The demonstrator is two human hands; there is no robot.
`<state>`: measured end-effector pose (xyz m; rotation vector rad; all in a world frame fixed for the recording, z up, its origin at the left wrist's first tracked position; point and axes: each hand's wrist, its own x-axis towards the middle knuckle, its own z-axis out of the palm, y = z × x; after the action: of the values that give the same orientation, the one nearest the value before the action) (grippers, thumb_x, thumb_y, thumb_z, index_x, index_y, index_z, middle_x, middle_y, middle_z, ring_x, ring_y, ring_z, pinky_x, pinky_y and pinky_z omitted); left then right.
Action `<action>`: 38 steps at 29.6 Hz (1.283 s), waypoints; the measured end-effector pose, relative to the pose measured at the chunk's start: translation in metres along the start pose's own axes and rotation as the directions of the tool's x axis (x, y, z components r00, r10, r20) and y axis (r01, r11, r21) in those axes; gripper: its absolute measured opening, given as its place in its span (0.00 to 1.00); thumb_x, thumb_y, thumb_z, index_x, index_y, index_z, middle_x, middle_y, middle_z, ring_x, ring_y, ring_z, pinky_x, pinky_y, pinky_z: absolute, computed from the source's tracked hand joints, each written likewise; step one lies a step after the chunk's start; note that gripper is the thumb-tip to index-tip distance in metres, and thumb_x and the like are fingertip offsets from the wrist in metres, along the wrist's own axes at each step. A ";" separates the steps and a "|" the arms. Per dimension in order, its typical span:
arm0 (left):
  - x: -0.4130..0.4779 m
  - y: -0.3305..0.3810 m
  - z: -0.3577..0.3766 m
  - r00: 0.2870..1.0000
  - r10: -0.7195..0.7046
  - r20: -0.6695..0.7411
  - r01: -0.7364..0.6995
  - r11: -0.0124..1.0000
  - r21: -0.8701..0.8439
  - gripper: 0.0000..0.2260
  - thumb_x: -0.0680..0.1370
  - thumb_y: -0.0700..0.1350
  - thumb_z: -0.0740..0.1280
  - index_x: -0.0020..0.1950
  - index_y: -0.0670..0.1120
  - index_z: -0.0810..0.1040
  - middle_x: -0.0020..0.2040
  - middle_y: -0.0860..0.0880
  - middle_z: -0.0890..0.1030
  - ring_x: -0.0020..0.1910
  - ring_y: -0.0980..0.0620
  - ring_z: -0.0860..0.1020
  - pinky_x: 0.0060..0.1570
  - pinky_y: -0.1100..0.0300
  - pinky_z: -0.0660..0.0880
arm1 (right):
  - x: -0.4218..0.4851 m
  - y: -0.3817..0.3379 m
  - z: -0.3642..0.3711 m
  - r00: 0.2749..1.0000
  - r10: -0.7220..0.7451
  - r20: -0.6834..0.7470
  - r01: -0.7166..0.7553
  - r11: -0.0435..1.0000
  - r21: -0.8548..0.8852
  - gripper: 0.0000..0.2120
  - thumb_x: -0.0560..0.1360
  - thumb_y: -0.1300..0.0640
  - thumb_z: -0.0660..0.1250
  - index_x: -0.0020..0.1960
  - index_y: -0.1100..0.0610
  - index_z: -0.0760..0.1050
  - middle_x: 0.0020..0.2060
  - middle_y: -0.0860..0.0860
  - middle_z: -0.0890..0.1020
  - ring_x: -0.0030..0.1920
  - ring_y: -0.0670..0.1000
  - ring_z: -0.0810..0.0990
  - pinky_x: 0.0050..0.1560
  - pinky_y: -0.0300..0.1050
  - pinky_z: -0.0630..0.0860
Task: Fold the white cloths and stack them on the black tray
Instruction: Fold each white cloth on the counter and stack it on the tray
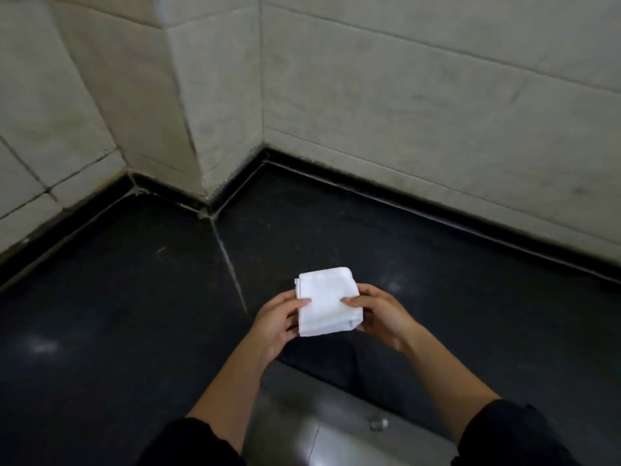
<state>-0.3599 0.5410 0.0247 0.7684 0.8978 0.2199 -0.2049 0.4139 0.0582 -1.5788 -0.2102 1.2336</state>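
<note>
A white cloth (325, 302), folded into a small thick square, is held in the air above the dark counter. My left hand (280, 319) grips its left edge, thumb on top and fingers underneath. My right hand (378, 316) grips its right edge the same way. No black tray and no other cloth is in view.
A dark stone counter (134, 314) runs to pale tiled walls (403, 95), which meet in a jutting corner at the back left. A pale seam (232, 267) crosses the counter. A steel surface (336, 432) shows at the bottom, between my arms.
</note>
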 end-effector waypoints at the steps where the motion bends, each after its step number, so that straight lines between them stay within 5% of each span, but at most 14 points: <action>1: 0.002 -0.002 0.000 1.000 0.014 0.014 -0.014 1.000 0.006 0.14 0.75 0.37 0.69 0.61 0.45 0.78 0.54 0.43 0.84 0.51 0.45 0.82 0.43 0.53 0.79 | 0.001 0.005 -0.006 1.000 0.016 -0.013 -0.016 1.000 -0.006 0.16 0.72 0.63 0.70 0.60 0.57 0.78 0.52 0.56 0.85 0.48 0.53 0.84 0.39 0.43 0.79; 6: 0.002 -0.033 0.063 0.994 -0.025 0.106 0.013 0.994 0.112 0.15 0.75 0.37 0.69 0.61 0.44 0.78 0.55 0.44 0.84 0.54 0.46 0.82 0.47 0.52 0.80 | -0.038 0.022 -0.074 0.997 0.004 -0.074 0.002 0.996 0.088 0.15 0.73 0.62 0.70 0.59 0.59 0.78 0.53 0.59 0.84 0.47 0.54 0.83 0.45 0.45 0.78; 13: -0.020 -0.121 0.250 0.965 -0.083 0.249 0.013 0.963 0.270 0.15 0.75 0.36 0.69 0.61 0.43 0.78 0.55 0.42 0.83 0.53 0.45 0.82 0.46 0.53 0.81 | -0.141 0.061 -0.257 0.958 -0.049 -0.281 0.102 0.979 0.175 0.15 0.75 0.56 0.69 0.60 0.60 0.78 0.56 0.60 0.82 0.50 0.55 0.81 0.48 0.47 0.78; 19: -0.035 -0.179 0.385 0.902 -0.159 0.402 -0.007 0.924 0.383 0.15 0.75 0.36 0.68 0.61 0.43 0.78 0.55 0.43 0.84 0.53 0.46 0.83 0.45 0.54 0.81 | -0.223 0.080 -0.375 0.878 -0.096 -0.469 0.216 0.954 0.209 0.14 0.74 0.56 0.69 0.58 0.58 0.80 0.47 0.56 0.81 0.47 0.55 0.76 0.44 0.46 0.75; 32: -0.087 -0.305 0.707 0.633 -0.355 0.688 -0.160 0.809 0.565 0.15 0.74 0.41 0.71 0.60 0.46 0.79 0.53 0.46 0.84 0.48 0.50 0.83 0.42 0.56 0.80 | -0.411 0.097 -0.618 0.494 -0.067 -0.867 0.433 0.883 0.179 0.03 0.73 0.56 0.73 0.44 0.53 0.80 0.40 0.52 0.82 0.42 0.51 0.78 0.39 0.42 0.74; 38: -0.104 -0.336 0.817 0.527 -0.391 0.755 -0.214 0.798 0.563 0.15 0.74 0.41 0.71 0.60 0.47 0.79 0.52 0.48 0.85 0.47 0.53 0.83 0.41 0.58 0.80 | -0.469 0.079 -0.704 0.395 -0.088 -0.914 0.468 0.876 0.118 0.06 0.71 0.57 0.74 0.41 0.53 0.77 0.39 0.51 0.81 0.40 0.50 0.77 0.39 0.42 0.72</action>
<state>0.1604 -0.1647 0.1714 1.2583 -0.0040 -0.5792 0.0994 -0.3672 0.1974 -1.5620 0.4213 0.0014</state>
